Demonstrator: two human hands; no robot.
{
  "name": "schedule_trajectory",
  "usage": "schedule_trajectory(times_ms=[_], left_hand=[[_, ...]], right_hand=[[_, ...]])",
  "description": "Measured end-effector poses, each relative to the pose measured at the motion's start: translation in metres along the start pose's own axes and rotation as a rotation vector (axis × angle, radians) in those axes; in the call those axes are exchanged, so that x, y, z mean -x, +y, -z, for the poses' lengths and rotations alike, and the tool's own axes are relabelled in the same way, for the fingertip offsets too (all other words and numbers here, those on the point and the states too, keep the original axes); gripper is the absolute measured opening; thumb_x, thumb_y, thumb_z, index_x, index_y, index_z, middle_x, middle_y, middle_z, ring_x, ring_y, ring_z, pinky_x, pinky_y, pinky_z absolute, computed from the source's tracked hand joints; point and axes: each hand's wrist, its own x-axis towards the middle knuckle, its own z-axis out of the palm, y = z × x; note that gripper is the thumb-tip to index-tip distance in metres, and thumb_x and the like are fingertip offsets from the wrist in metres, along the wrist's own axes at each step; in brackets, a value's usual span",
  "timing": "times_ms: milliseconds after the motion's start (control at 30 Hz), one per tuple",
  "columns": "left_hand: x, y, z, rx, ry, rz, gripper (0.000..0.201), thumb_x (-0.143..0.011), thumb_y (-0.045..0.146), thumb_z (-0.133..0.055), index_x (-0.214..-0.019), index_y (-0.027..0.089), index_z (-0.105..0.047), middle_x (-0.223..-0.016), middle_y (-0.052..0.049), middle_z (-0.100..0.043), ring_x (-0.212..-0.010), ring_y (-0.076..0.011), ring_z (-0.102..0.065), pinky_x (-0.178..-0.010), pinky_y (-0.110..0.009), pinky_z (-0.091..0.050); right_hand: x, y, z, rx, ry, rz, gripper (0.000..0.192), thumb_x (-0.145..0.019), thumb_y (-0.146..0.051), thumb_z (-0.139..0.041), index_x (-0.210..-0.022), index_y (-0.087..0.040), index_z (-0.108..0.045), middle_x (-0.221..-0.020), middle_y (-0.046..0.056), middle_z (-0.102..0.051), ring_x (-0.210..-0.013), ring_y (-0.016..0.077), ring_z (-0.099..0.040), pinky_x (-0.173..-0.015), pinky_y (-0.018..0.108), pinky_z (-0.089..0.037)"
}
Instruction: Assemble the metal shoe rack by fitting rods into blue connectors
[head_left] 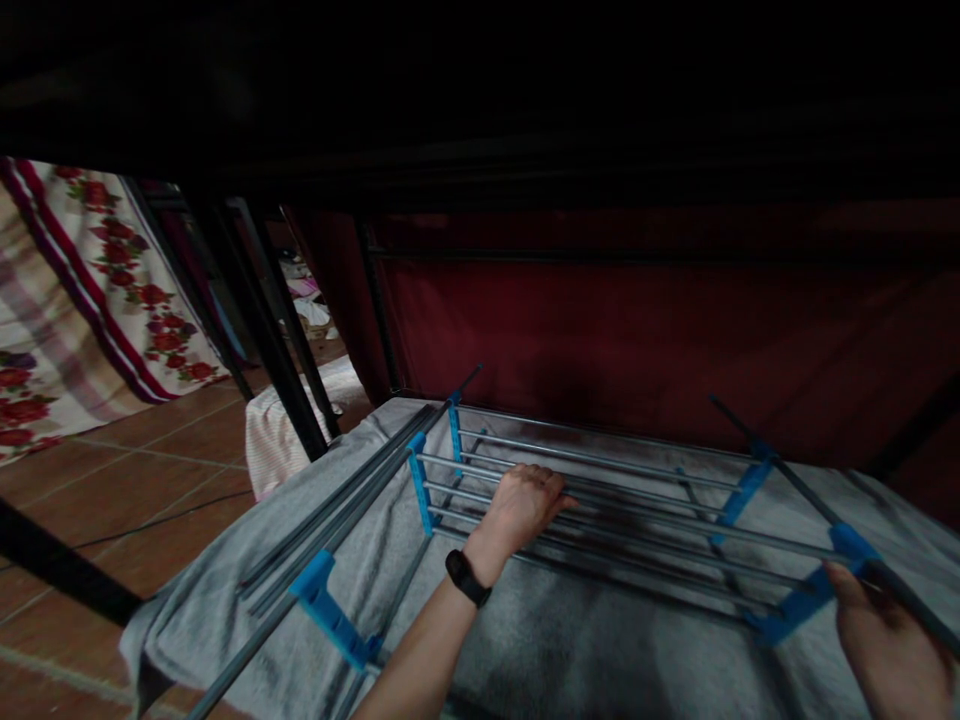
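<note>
A rack frame of grey metal tubes joined by blue plastic brackets lies on a grey blanket (570, 640). My left hand (525, 505), with a black watch (466, 578) on its wrist, is closed over a metal tube (645, 520) near the middle of the frame. At the right end, my right hand (892, 640) grips a blue bracket (802, 605), thumb on its upper part; its other fingers are mostly hidden. A blue bracket (420, 485) holds the tubes' left ends. Nearer me on the left, another blue bracket (330, 610) sits on a long tube.
Several loose tubes (337, 500) lie along the blanket's left side. A dark upper surface hangs low overhead, with black posts (262, 310) at left. Behind the frame hangs a dark red cloth (600, 320). Tiled floor (172, 470) and a flowered cloth (112, 290) are at far left.
</note>
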Motion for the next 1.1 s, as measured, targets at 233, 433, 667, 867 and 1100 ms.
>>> schedule_trajectory(times_ms=[233, 433, 667, 867, 1100], left_hand=[[-0.001, 0.0, 0.002, -0.026, -0.026, -0.009, 0.034, -0.103, 0.049, -0.053, -0.094, 0.019, -0.066, -0.086, -0.007, -0.071, -0.085, -0.0219, -0.069, -0.078, -0.033, -0.049], [0.0, -0.003, -0.002, -0.002, 0.014, -0.011, 0.034, -0.104, 0.048, -0.052, -0.093, 0.02, -0.067, -0.083, -0.007, -0.07, -0.084, -0.0223, -0.068, -0.077, -0.033, -0.048], [-0.004, -0.012, -0.005, -0.028, 0.089, -0.076, 0.032, -0.105, 0.043, -0.048, -0.1, 0.023, -0.071, -0.081, -0.006, -0.071, -0.077, -0.0212, -0.068, -0.072, -0.031, -0.048], [-0.003, -0.016, -0.006, -0.134, 0.128, -0.138, 0.037, -0.106, 0.045, -0.043, -0.099, 0.023, -0.072, -0.081, -0.006, -0.073, -0.076, -0.0232, -0.07, -0.071, -0.032, -0.049], [-0.001, -0.016, -0.009, -0.166, 0.153, -0.141, 0.04, -0.106, 0.046, -0.042, -0.098, 0.023, -0.073, -0.079, -0.005, -0.073, -0.074, -0.0233, -0.07, -0.07, -0.032, -0.049]], right_hand=[[0.0, -0.006, 0.0, -0.01, -0.012, -0.102, 0.078, -0.082, -0.076, -0.044, -0.136, -0.024, -0.068, -0.135, 0.021, -0.069, -0.138, 0.0404, -0.055, -0.116, 0.047, -0.041], [0.009, -0.014, 0.001, -0.097, 0.018, 0.0, 0.072, -0.083, -0.07, -0.045, -0.125, -0.016, -0.069, -0.122, 0.023, -0.073, -0.129, 0.0426, -0.062, -0.109, 0.05, -0.046], [0.013, -0.032, 0.002, -0.258, 0.048, 0.06, 0.063, -0.08, -0.066, -0.046, -0.11, -0.015, -0.071, -0.107, 0.017, -0.074, -0.111, 0.0372, -0.067, -0.103, 0.051, -0.048], [0.012, -0.031, 0.001, -0.365, 0.025, 0.142, 0.05, -0.084, -0.056, -0.048, -0.108, -0.02, -0.072, -0.11, 0.013, -0.075, -0.11, 0.0323, -0.067, -0.104, 0.047, -0.048], [0.012, -0.033, 0.001, -0.401, 0.028, 0.158, 0.048, -0.084, -0.057, -0.049, -0.106, -0.02, -0.072, -0.112, 0.012, -0.076, -0.11, 0.0316, -0.066, -0.105, 0.047, -0.047]])
